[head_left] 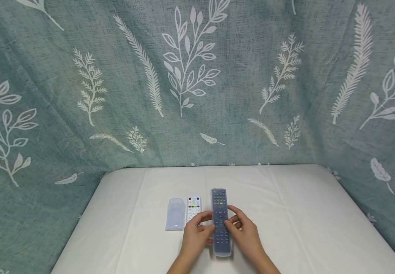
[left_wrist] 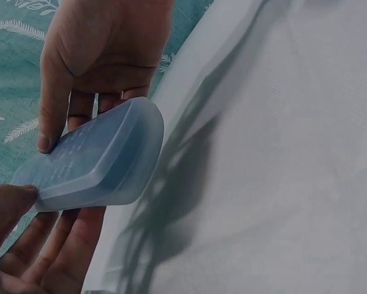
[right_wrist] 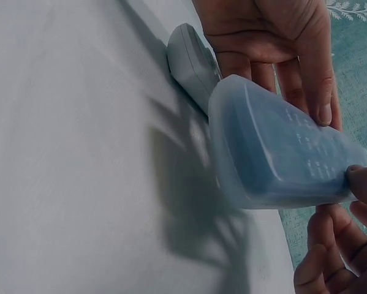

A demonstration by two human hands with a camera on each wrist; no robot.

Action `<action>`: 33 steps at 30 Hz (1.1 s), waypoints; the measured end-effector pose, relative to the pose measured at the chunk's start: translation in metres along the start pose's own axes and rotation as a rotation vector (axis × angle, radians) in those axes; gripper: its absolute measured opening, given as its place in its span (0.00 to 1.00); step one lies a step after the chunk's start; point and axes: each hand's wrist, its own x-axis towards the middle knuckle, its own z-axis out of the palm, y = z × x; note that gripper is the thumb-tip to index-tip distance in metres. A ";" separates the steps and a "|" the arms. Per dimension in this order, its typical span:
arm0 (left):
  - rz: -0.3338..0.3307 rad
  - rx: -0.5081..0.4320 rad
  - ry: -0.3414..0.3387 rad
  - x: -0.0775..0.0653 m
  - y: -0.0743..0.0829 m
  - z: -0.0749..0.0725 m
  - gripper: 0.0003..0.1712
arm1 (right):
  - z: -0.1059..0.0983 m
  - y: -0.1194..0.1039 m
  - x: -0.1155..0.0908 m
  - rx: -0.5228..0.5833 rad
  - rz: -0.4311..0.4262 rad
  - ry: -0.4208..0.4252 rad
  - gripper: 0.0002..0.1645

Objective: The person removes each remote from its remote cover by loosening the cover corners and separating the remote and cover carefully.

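The left hand [head_left: 197, 233] pinches the left long edge of a dark remote [head_left: 221, 222] between thumb and fingers; the right hand [head_left: 246, 233] pinches the opposite edge in like manner, thumb on the button face. The remote sits inside a translucent cover [right_wrist: 227, 144] (both wrist views show its rounded end plainly) and is held above the white surface [head_left: 286, 228], over which its shadow falls. Left of it, a white remote [head_left: 194, 205] lies face up, its lower part hidden by the left hand. Just beside that lies a second translucent cover [head_left: 175, 215].
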 end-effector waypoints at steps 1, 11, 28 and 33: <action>0.000 -0.004 0.004 0.000 0.000 -0.001 0.24 | 0.000 -0.001 0.000 0.002 0.001 -0.006 0.30; -0.014 -0.021 0.036 0.001 0.004 -0.005 0.22 | 0.002 -0.006 0.000 0.006 -0.027 -0.022 0.20; -0.022 -0.049 0.039 0.000 0.002 -0.003 0.22 | -0.002 -0.009 -0.002 0.038 0.039 -0.056 0.15; -0.014 -0.049 0.048 0.000 0.006 -0.002 0.19 | -0.004 -0.010 -0.005 0.035 0.022 -0.045 0.14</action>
